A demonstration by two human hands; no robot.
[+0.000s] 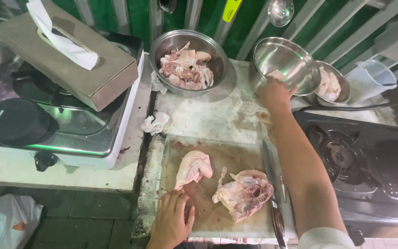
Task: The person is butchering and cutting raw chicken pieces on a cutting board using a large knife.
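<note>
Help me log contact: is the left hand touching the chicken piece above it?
Touching: the head view shows the left hand fingertips meeting the chicken piece at its lower edge.

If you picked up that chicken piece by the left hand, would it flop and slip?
Probably. The chicken piece looks raw, with wet, shiny skin, so it would likely slip. It looks soft, so it may sag, though bone inside could stiffen it. The left hand rests just below it.

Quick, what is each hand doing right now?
Left hand: open, flat on the cutting board, beside a raw chicken piece.
Right hand: gripping the tilted steel bowl by its rim.
</note>
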